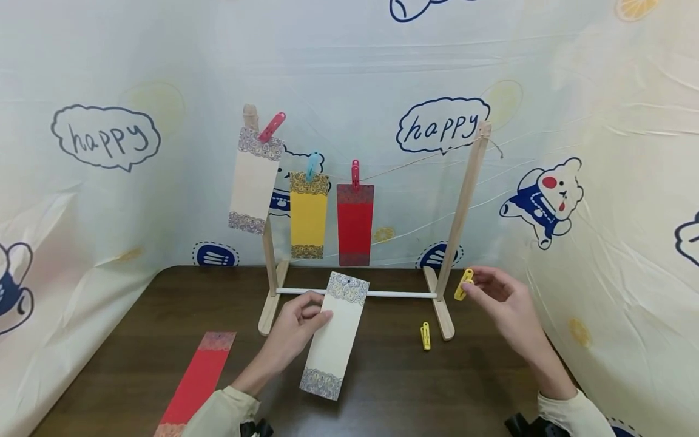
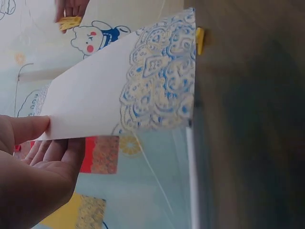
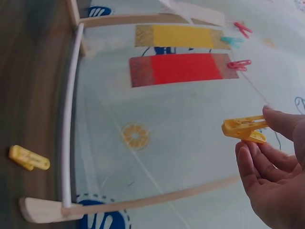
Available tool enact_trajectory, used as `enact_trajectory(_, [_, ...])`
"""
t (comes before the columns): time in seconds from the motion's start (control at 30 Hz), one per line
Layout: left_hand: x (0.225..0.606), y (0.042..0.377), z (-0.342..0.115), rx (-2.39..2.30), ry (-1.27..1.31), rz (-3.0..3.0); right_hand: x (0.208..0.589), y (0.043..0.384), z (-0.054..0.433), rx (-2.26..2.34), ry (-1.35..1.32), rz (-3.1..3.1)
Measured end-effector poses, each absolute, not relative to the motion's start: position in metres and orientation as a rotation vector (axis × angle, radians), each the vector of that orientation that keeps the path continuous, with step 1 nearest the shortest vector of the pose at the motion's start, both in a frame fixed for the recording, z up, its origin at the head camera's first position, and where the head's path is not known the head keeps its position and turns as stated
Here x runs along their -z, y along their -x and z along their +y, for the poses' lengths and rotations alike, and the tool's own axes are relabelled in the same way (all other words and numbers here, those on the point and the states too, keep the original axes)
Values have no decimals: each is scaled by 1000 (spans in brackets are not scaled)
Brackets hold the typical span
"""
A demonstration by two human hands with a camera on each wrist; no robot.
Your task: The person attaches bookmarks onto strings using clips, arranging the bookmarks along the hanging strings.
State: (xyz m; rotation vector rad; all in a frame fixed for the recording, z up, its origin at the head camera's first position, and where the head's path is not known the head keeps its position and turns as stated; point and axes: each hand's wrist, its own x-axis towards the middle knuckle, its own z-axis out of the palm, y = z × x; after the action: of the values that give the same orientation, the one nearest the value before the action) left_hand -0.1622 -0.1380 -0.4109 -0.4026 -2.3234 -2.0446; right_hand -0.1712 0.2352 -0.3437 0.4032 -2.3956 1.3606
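My left hand (image 1: 297,325) pinches a white bookmark card (image 1: 335,340) by its left long edge, thumb in front and fingers behind. The card has blue lace-patterned ends and tilts slightly in front of the stand's white crossbar (image 1: 406,294). In my right hand (image 1: 505,306) a yellow clothespin (image 1: 464,285) is pinched between thumb and fingers, right of the stand. The right wrist view shows that clothespin (image 3: 244,129) from the side. Another yellow clothespin (image 1: 425,336) lies on the table near the stand's right foot.
From a string (image 1: 404,165) between wooden posts (image 1: 464,200) hang a white card (image 1: 253,182), a yellow card (image 1: 308,215) and a red card (image 1: 355,224), each with a clothespin. Another red card (image 1: 199,379) lies on the dark table (image 1: 125,358), partly behind my left sleeve.
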Motion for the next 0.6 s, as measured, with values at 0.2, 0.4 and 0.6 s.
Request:
enact_trajectory(0.2, [397,179,-125,1993,425,-2359,325,179,232,-1356,-427,-2405])
enact_trajectory(0.4, [386,197,-109,1918,511,-2366,307,186,226,-1321,-526,-2402])
enact_trajectory(0.6, [373,211,-95,1892,553,-2337,290,195,223,-1286,-595,-2369])
